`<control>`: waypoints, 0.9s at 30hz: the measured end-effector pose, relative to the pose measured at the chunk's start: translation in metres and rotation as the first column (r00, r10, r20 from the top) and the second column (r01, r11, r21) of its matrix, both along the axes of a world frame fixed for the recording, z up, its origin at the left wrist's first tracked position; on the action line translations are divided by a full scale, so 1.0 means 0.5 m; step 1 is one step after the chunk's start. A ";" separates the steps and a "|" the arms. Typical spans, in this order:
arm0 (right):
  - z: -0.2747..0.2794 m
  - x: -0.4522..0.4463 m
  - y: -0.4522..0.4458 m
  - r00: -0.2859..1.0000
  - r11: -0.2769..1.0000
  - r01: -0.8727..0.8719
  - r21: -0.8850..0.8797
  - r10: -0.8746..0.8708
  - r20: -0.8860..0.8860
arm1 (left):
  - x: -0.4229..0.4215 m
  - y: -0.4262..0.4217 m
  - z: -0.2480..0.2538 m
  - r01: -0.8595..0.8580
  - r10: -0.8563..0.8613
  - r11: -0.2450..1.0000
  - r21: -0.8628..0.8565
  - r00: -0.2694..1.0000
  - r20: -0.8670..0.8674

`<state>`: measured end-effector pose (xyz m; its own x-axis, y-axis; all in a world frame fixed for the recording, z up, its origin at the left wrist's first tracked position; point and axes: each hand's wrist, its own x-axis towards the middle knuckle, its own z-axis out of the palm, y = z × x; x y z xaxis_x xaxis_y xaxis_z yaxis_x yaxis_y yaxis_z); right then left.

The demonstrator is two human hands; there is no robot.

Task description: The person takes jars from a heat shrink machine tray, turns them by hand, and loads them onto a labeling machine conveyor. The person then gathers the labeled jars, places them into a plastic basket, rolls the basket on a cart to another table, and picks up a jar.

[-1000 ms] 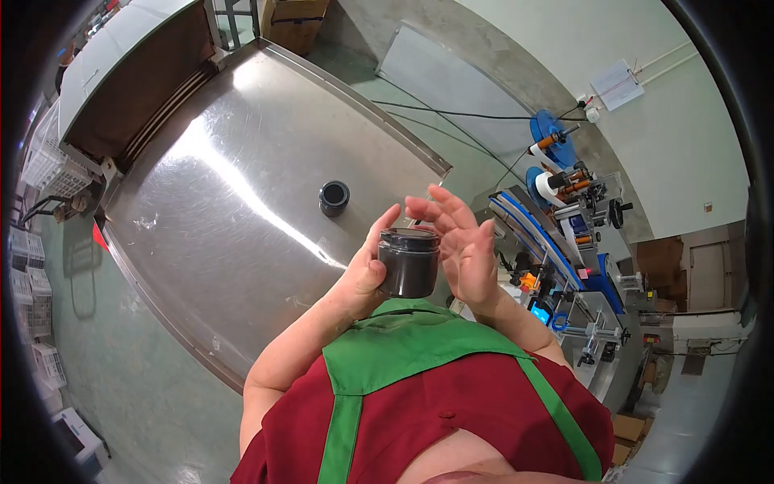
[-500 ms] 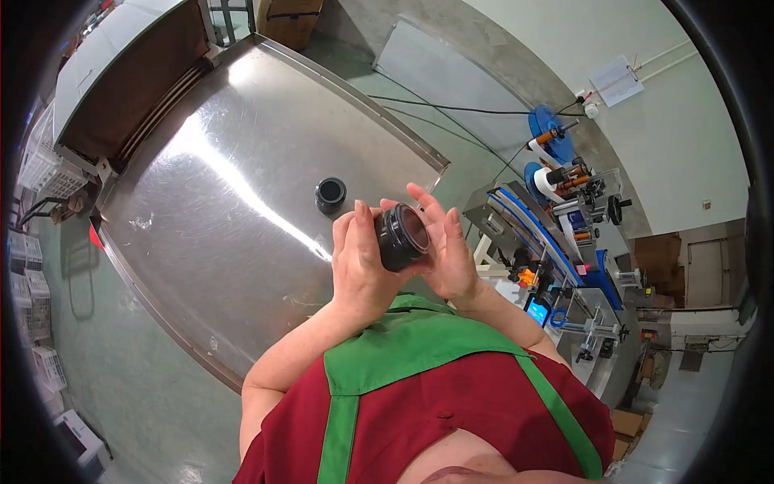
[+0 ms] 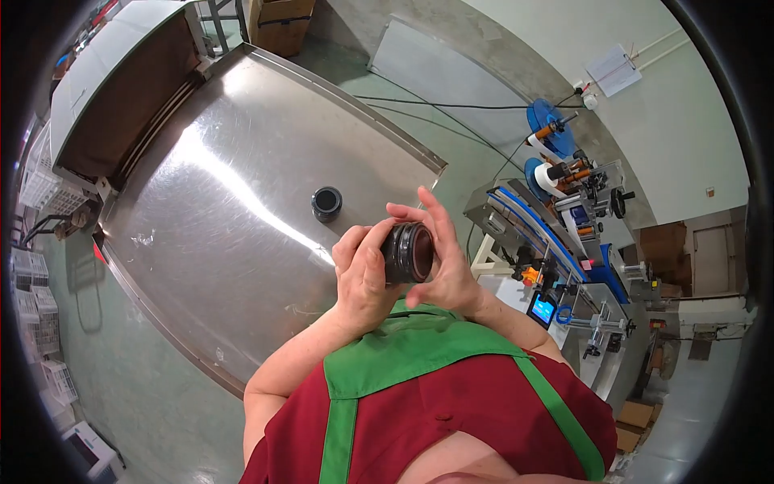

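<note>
A dark jar (image 3: 401,253) lies tilted on its side between my hands, its round lid end facing right. My left hand (image 3: 363,273) is wrapped round the jar's body from the left. My right hand (image 3: 448,260) is at the lid end, fingers spread and curved around it, the thumb below; whether its fingers touch the lid is hard to tell. A second dark jar (image 3: 326,205) stands on the metal table (image 3: 201,266), just beyond my left hand.
At the right is a machine with blue rails (image 3: 536,230), rollers and a small lit screen (image 3: 543,308). A cardboard box (image 3: 280,26) stands past the table's far edge. White crates (image 3: 50,179) are at the far left. Black cables cross the floor behind the table.
The jar has gone from upright to tilted, its lid end turning to the right. My left hand has shifted its grip round the body, and my right hand has come in at the lid end.
</note>
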<state>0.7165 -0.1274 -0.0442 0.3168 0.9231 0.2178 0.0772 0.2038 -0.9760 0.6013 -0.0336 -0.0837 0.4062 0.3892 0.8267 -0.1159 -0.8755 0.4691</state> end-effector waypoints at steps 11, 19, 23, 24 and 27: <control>-0.133 0.215 -0.100 0.622 0.690 0.558 -0.461 -0.715 -0.318 | 0.045 0.025 -0.047 0.080 -0.228 0.882 -0.464 0.935 -0.273; -0.277 0.705 -0.337 0.154 0.076 0.979 -0.190 -0.883 0.443 | -0.104 0.101 -0.191 -0.412 0.095 0.568 -0.713 0.893 -0.440; -0.403 0.817 -0.404 0.067 -0.091 0.977 -0.195 -0.733 0.676 | -0.131 0.108 -0.242 -0.520 0.159 0.483 -0.705 0.844 -0.513; -0.388 0.803 -0.394 0.012 -0.147 0.978 -0.151 -0.679 0.734 | -0.129 0.113 -0.254 -0.536 0.162 0.461 -0.707 0.834 -0.527; -0.344 0.776 -0.366 0.318 0.130 0.936 -0.326 -0.710 0.628 | -0.134 0.124 -0.290 -0.570 0.193 0.468 -0.676 0.812 -0.551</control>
